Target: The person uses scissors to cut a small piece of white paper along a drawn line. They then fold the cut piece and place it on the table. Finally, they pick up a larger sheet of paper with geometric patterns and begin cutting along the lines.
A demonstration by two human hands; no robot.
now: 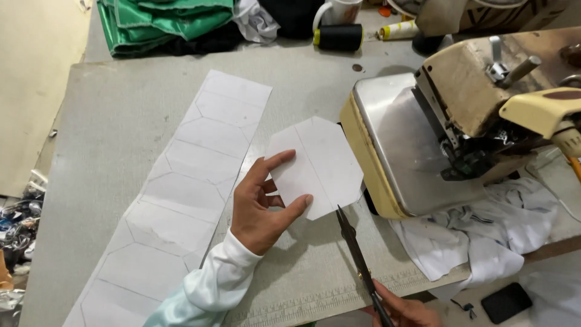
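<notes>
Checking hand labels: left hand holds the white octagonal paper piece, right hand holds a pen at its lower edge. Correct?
Not quite. In the head view the right hand holds black scissors, not a pen. The left hand does hold the white octagonal paper piece.

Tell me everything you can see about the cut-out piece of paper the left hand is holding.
The paper piece is white, flat and roughly octagonal, with thin pencil-like lines across it. The left hand pinches its lower left edge between thumb and fingers, holding it above the grey table, beside the sewing machine. The tip of the scissors, held by the right hand, meets its lower edge.
</notes>
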